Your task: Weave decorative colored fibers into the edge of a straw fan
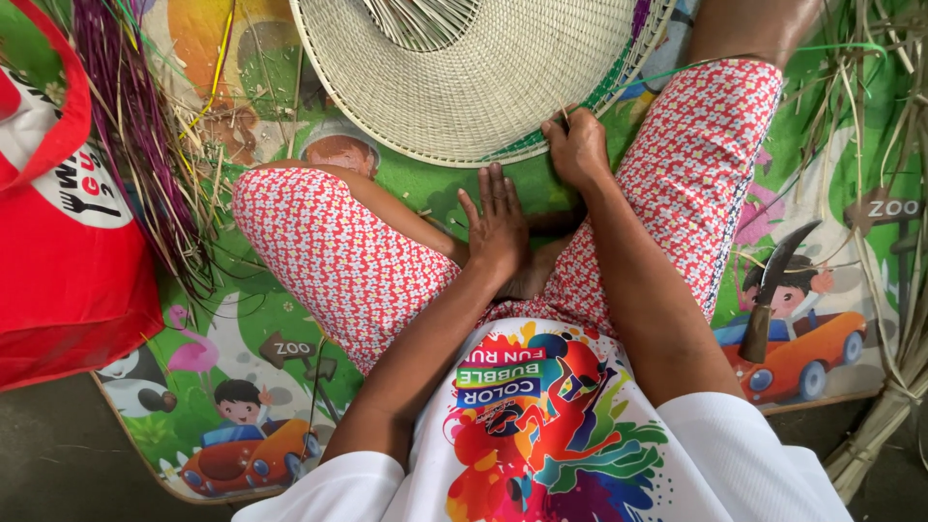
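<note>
A round woven straw mat (483, 68) lies on the play mat in front of my crossed legs. My right hand (577, 145) pinches its near edge, fingers closed on the straw rim where green strands run. My left hand (497, 224) rests flat and empty on my leg, fingers spread, just below the woven piece. I sit cross-legged in red patterned trousers.
A red bag (68, 242) stands at the left beside a bundle of purple straw strands (135, 126). A curved knife with a wooden handle (773, 290) lies on the colourful play mat (242, 406) at the right. Loose dry straw (889, 193) piles along the right edge.
</note>
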